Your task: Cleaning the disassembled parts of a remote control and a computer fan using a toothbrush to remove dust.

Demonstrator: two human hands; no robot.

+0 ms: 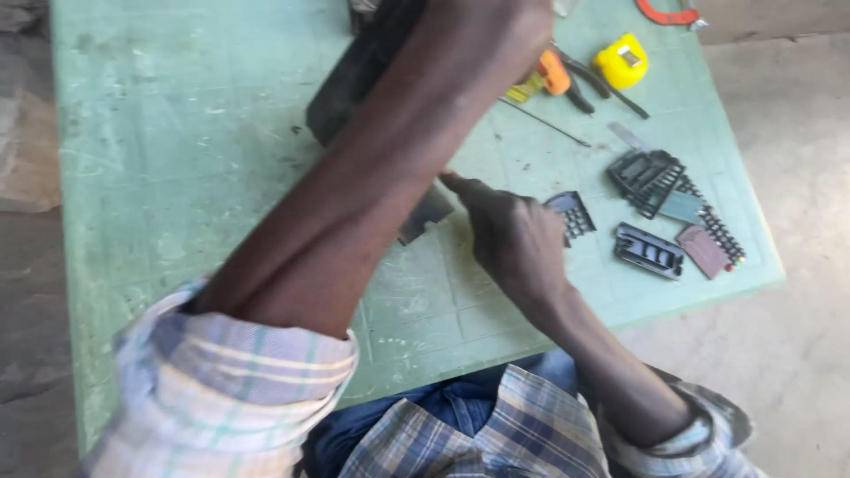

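My left arm stretches up across the green table [177,177] and my left hand [509,22] reaches the top edge of the view beside a black device [350,84]; its fingers are hidden. My right hand [513,239] hovers low over the table with the index finger pointing left, touching a dark flat plate [425,212] that pokes out from under my left forearm. A small black grid-like part [574,212] lies right beside my right hand.
At the right lie black plastic bit holders [646,177], a black tray [649,250], a reddish piece [702,250], a yellow tape measure [622,62], orange-handled pliers [562,78] and a thin rod [544,122]. The table's right edge meets a concrete floor [797,177].
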